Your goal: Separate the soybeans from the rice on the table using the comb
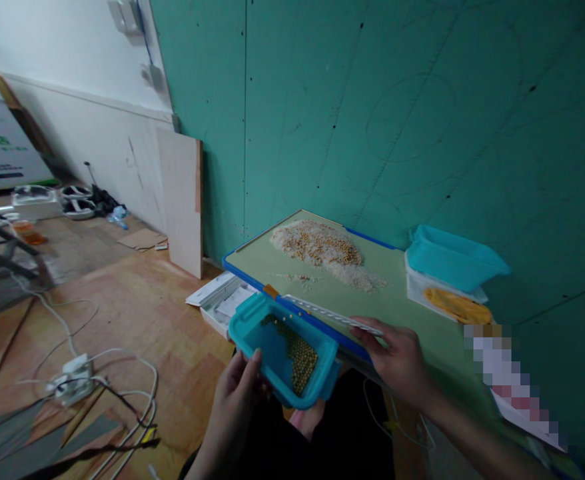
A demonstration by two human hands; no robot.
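The left hand (237,385) grips the rim of a blue tub (271,357), part-filled with beans (302,363), at the table's (407,320) near edge; from here I can't tell whether tub and edge touch. Toward the far edge lies a mixed heap (317,247) of pale grains and beans. A white strip (332,315), pinched in the right hand (398,360), runs along the near edge: a hasty sweep could scatter beans past the tub, or a slack left grip tip it.

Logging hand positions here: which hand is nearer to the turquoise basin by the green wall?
Right. The right hand, holding a white strip, is in front of the basin, to its left; the left hand, gripping a turquoise container, is farther left.
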